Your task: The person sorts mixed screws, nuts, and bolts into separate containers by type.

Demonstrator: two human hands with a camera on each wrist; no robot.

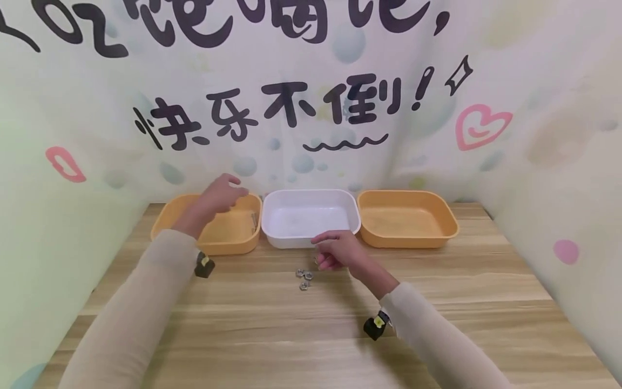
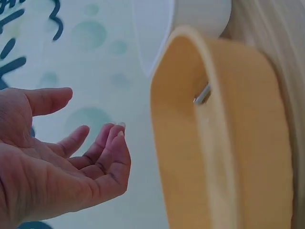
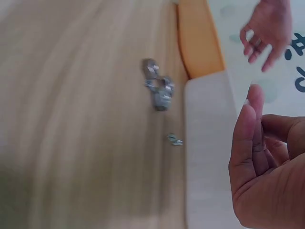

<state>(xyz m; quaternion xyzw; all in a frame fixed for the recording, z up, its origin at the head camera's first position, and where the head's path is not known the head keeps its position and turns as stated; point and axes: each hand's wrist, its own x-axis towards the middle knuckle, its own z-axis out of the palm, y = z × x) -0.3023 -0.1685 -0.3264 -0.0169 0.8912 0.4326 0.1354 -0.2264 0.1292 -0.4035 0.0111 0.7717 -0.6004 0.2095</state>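
Observation:
My left hand (image 1: 221, 195) hovers over the left orange bin (image 1: 228, 249), thumb apart and fingers loosely bent, nothing in them. Inside that bin, by its right wall, lies a small metal bolt (image 1: 254, 220), seen as a shiny rod (image 2: 202, 94) in the left wrist view. In front of the white bin (image 1: 311, 192), my right hand (image 1: 340, 251) is held above the table with loosely bent fingers; no object shows in its grasp. Hex nuts (image 1: 304, 286) lie clustered on the wood to its left. A smaller metal piece (image 3: 174, 139) lies apart, close to the white bin.
A second orange bin (image 1: 408, 239) stands to the right, in one row with the others at the back of the wooden table (image 1: 272, 335). Behind the bins hangs a printed cloth (image 1: 272, 151), and pale cloth flanks both sides.

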